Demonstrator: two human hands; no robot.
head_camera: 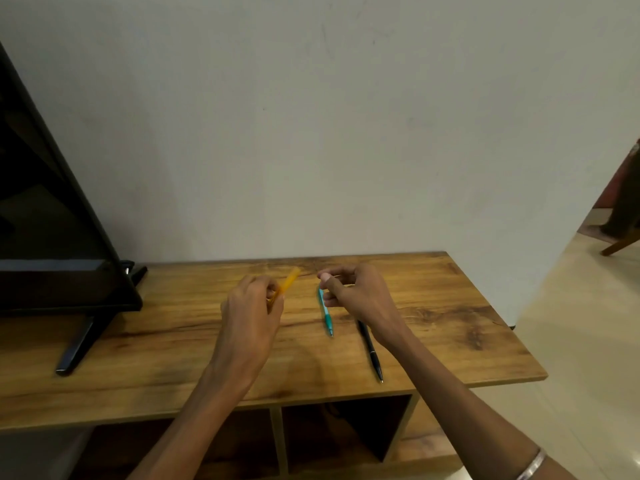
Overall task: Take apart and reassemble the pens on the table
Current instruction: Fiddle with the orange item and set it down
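Observation:
My left hand (pixel 251 306) grips an orange pen (pixel 289 281), whose blurred far end points up and to the right above the wooden table (pixel 173 341). My right hand (pixel 353 292) hovers just right of it with curled fingers and the thumb tip meeting the forefinger; whether it pinches a small part I cannot tell. A teal pen (pixel 327 315) lies on the table below my right hand's fingers, tip toward me. A black pen (pixel 372 351) lies to its right, partly hidden under my right wrist.
A black television (pixel 52 220) on slanted feet (pixel 78 344) stands at the table's left end. A plain wall rises behind the table. Open shelf compartments (pixel 343 431) sit below the front edge. The table's right edge borders a tiled floor (pixel 571 341).

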